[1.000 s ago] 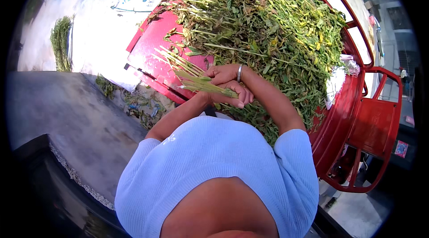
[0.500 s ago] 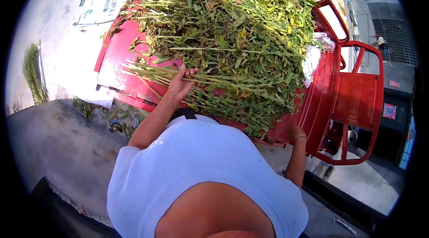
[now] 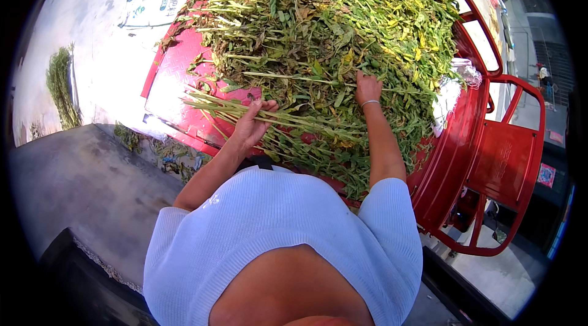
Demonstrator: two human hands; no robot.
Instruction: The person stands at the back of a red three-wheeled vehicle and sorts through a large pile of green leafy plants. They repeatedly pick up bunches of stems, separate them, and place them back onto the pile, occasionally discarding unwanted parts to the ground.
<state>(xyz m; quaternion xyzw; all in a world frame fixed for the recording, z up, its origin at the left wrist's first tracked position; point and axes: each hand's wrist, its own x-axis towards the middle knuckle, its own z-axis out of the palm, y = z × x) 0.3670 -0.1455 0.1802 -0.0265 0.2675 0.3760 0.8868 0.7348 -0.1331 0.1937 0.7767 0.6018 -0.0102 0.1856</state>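
Observation:
A big heap of cut leafy plants, green with yellow and brown leaves, covers most of a red metal cart bed. Along its near side lies a bundle of plant stalks, bare stem ends to the left and leaves to the right. My left hand is closed round this bundle near the bare ends. Reaching over the heap, my right hand, with a thin bracelet at the wrist, rests among the leaves near a long pale stalk. Its fingers are curled down; what they grip is hidden.
Red rails and a seat-like frame stand at the right end of the bed. White plastic wrapping is tucked beside the heap there. On the ground to the left lie a printed white sack and another plant bundle.
My right hand has risen from the bed's near right corner onto the middle right of the heap. My left hand stays on the stalk bundle. The whole view has shifted slightly.

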